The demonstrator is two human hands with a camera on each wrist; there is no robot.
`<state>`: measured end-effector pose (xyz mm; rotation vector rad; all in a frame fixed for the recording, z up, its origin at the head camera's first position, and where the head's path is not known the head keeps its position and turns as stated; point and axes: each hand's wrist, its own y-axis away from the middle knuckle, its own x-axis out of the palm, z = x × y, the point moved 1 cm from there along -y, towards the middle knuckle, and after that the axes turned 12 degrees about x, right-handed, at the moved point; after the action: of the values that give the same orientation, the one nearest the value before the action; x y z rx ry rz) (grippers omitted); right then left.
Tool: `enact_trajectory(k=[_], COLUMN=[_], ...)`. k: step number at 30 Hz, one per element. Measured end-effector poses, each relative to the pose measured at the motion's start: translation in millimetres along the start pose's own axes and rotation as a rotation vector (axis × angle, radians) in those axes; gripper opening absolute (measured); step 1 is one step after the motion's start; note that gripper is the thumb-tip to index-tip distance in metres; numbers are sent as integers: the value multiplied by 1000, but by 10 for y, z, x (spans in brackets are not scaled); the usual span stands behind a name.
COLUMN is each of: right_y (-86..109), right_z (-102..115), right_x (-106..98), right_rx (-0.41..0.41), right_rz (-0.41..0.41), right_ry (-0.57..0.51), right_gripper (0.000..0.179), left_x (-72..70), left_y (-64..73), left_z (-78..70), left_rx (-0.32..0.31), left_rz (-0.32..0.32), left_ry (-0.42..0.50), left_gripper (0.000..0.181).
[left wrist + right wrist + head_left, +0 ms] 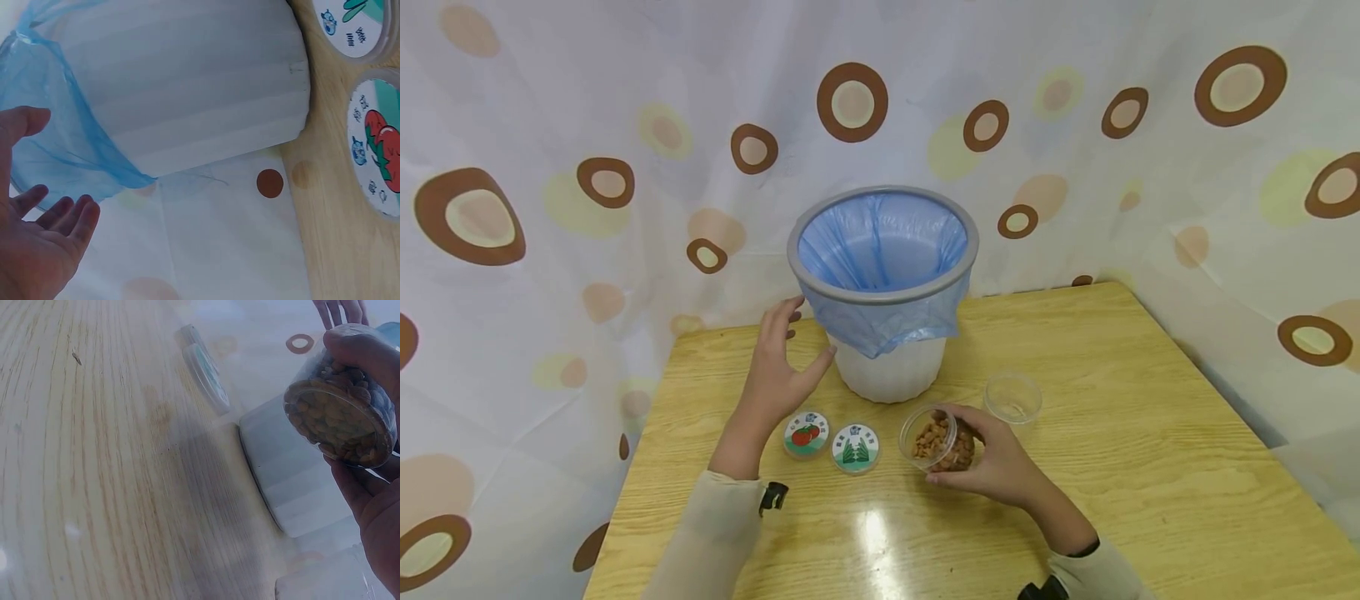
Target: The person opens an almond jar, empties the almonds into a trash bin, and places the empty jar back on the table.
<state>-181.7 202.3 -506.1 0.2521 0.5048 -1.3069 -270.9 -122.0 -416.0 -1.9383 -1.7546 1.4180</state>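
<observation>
My right hand (992,462) grips a clear plastic jar (340,394) of brown, nut-like pieces (931,437). The jar is lidless and tilted, its mouth facing left in the head view, and the right wrist view looks at its base. In front of it stands a white trash bin (891,371) with a grey rim and a blue bag (887,242) folded over the edge. Beside the bin's left side is my left hand (778,367), fingers spread and thumb apart, holding nothing. Its fingertips (89,215) come close to the bag's overhang.
Two round lids lie left of the jar, one printed with tomatoes (806,434), the other with a green vegetable (855,449). Another clear round container (1013,398) stands right of the bin on the wooden table (1150,467). A patterned sheet (625,108) hangs behind.
</observation>
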Motion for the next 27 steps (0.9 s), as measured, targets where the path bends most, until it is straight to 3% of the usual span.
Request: enact_trajectory(k=[7,18,27], right_y=[12,18,15], right_z=[17,-23,-9], right_x=[-8,-3,-4], right_rx=[-3,-17,-13], right_rz=[-11,-15,-14], right_ry=[6,8,11], right_gripper=[87,85,87], left_x=[-25,-52,-77], left_y=[-116,-273,-399], left_z=[-84,-188,-276], left_rx=[80,141,154], left_rz=[-75,-118,-88], left_ry=[-4,-81,-102], left_gripper=[91,97,113])
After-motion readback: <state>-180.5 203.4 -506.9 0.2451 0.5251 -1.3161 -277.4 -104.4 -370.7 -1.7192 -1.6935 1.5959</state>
